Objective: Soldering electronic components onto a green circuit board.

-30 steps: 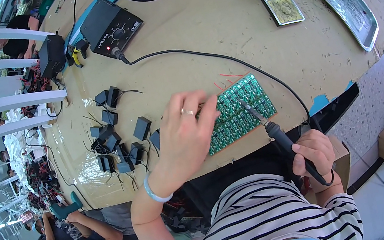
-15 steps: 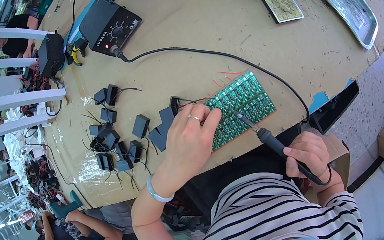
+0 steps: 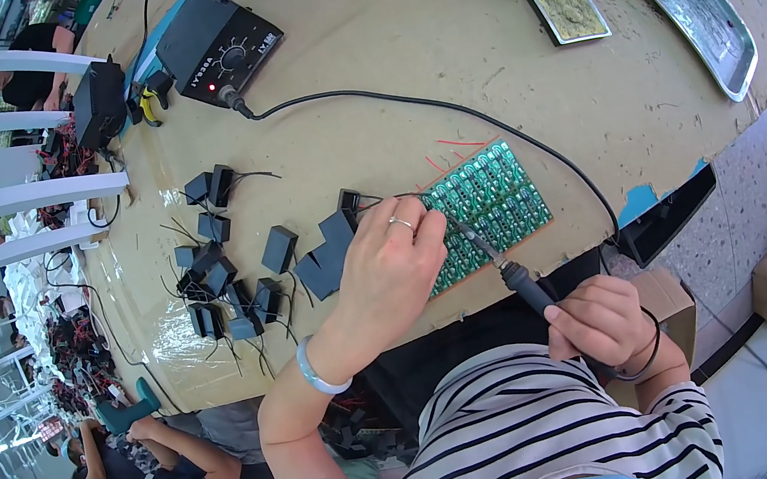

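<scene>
- Circuit board [image 3: 490,206]: a green panel lying flat at the near edge of the brown table [image 3: 433,48], right of a scatter of small black parts [image 3: 236,264] with thin wire legs.
- Left hand [image 3: 389,269]: rests over the board's left end, fingers curled down on it; a fine wire seems pinched at the fingertips, though the grip is partly hidden.
- Right hand [image 3: 605,319]: closed in a pen-like hold around the soldering iron [image 3: 500,266], low on the handle, tip slanting up onto the board beside the left fingers.
- Doing it well, I judge: keep the left hand pressing so the board cannot slide, touch the tip only to the one joint, and keep its cord [image 3: 444,113] clear of the parts.
- Against a second ago: the left hand has drawn back leftward, uncovering more board, and the iron has moved in closer.
</scene>
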Available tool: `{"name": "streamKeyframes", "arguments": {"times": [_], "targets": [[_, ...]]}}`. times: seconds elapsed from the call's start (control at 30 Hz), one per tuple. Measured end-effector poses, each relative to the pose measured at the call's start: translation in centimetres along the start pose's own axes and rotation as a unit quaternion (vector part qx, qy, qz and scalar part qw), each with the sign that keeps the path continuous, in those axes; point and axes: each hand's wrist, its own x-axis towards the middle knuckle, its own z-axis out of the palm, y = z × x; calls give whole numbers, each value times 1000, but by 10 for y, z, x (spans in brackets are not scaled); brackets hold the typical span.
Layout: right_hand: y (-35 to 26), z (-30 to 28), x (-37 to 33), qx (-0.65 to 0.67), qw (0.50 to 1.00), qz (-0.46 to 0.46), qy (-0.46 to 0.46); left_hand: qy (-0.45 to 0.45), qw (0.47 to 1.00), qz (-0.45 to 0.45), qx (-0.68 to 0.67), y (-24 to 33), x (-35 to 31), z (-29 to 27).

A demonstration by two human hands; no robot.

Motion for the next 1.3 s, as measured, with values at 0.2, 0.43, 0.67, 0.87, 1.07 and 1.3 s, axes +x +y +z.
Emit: {"name": "streamKeyframes", "arguments": {"times": [0.2, 0.43, 0.67, 0.87, 1.07, 1.3], "targets": [[-3, -7, 5, -55, 995, -64, -59, -2, 1000, 1, 15, 3, 1, 2], [-5, -26, -8, 3, 1000, 18, 7, -5, 999, 4, 36, 4, 1, 4], [-6, -25, -9, -19, 993, 97, 68, -18, 998, 5, 57, 4, 1, 1], [-5, -22, -1, 14, 995, 80, 63, -6, 996, -4, 85, 6, -4, -4], [-11, -25, -2, -19, 992, 98, 72, 29, 993, -39, 105, 7, -7, -9], [-8, -27, -3, -12, 992, 98, 82, 68, 975, -128, 169, -125, -28, -57]]}}
